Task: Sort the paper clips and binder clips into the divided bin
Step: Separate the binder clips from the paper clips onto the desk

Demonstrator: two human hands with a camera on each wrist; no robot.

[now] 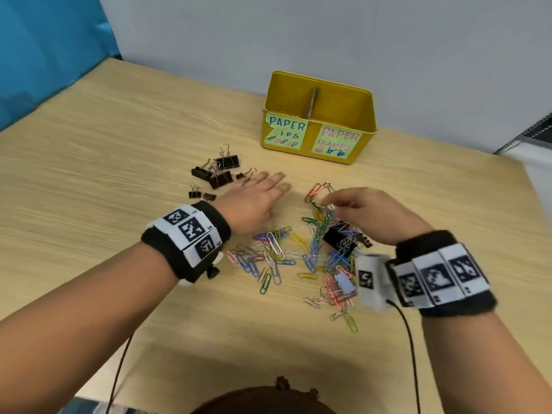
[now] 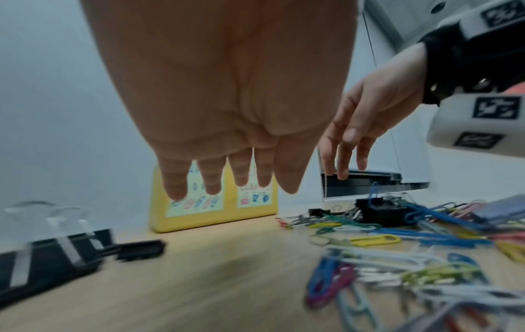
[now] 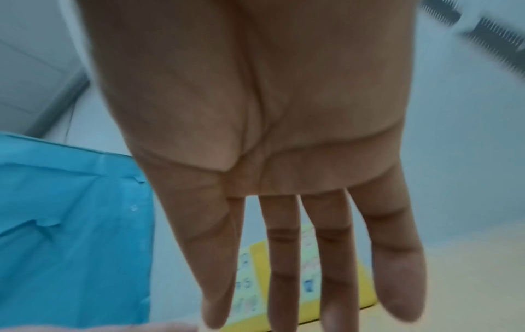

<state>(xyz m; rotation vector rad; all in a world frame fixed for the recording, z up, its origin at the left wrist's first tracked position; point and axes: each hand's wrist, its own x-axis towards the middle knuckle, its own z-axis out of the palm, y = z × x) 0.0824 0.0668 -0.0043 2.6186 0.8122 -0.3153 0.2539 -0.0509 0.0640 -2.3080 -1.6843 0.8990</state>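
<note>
A yellow divided bin (image 1: 358, 115) stands at the back, labelled for paper clips on its left half and paper clamps on its right, with a cardboard divider (image 1: 312, 101). Several black binder clips (image 1: 219, 171) lie grouped left of centre. A heap of coloured paper clips (image 1: 295, 252) covers the middle, with a black binder clip (image 1: 340, 239) tangled in it. My left hand (image 1: 265, 191) hovers flat between the binder clips and the heap, fingers straight (image 2: 238, 177), holding nothing. My right hand (image 1: 346, 204) hangs over the heap's far end, fingers extended (image 3: 298, 269) and empty.
A blue partition (image 1: 44, 55) closes off the left side and a grey wall runs behind the bin. Spiral-bound notebooks (image 1: 534, 132) sit at the table's right edge. Cables (image 1: 409, 339) trail from both wristbands toward me across the wooden table (image 1: 119, 130).
</note>
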